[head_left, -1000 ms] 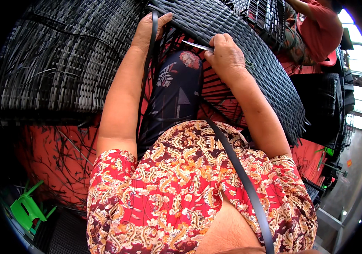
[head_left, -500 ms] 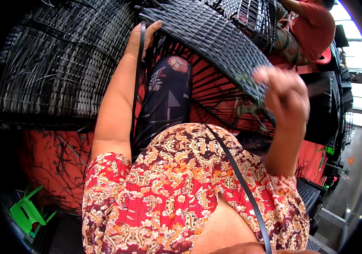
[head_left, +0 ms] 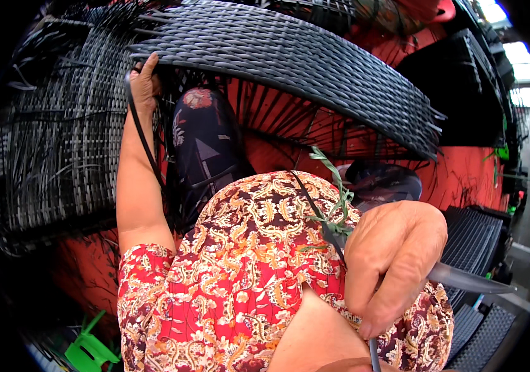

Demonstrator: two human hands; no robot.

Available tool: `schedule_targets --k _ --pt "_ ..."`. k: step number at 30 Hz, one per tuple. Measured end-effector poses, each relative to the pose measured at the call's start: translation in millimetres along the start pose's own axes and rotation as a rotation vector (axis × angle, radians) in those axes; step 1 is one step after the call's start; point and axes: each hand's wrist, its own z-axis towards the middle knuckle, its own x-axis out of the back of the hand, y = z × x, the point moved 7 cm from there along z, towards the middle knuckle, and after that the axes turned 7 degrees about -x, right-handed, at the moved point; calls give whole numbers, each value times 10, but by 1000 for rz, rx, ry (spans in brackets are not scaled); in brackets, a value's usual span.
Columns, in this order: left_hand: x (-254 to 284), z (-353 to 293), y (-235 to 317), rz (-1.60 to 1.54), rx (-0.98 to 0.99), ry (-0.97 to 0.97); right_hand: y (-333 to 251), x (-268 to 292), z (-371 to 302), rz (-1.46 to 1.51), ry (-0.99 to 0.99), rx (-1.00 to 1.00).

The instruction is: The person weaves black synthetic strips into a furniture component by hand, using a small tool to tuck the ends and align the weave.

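Right hand [head_left: 396,257] lowered | pointed blade [head_left: 472,280] held | left hand [head_left: 143,88] at woven panel [head_left: 289,59]

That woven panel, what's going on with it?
A person is working with bare hands. The left hand is at the left end of the panel, with a dark strip running down by the forearm. The right hand, near the chest, grips a knife, its blade pointing right, with fingertips at a dark strip, too; whether it's the same one, I can't tell. A green ribbon trails from beside that hand.
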Motion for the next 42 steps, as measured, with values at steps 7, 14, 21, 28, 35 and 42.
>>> schedule_targets --k 7,14,21,28,35,42 --pt "361 -111 120 120 -6 221 18 470 -288 -427 411 -95" --pt "-292 -923 708 -123 -241 -255 719 1788 -826 -1311 1046 -440" --pt "-1536 -1162 377 706 -720 -545 1080 2064 -564 -1535 970 -587" --pt "-1617 -1158 114 975 -775 -556 1117 1948 -477 -1630 968 -736" --pt "-1747 -1267 203 1074 -908 -628 1122 1910 -447 -1751 883 -829" --pt "-1825 -1320 211 1019 -931 -670 1078 1822 -451 -1851 861 -735"
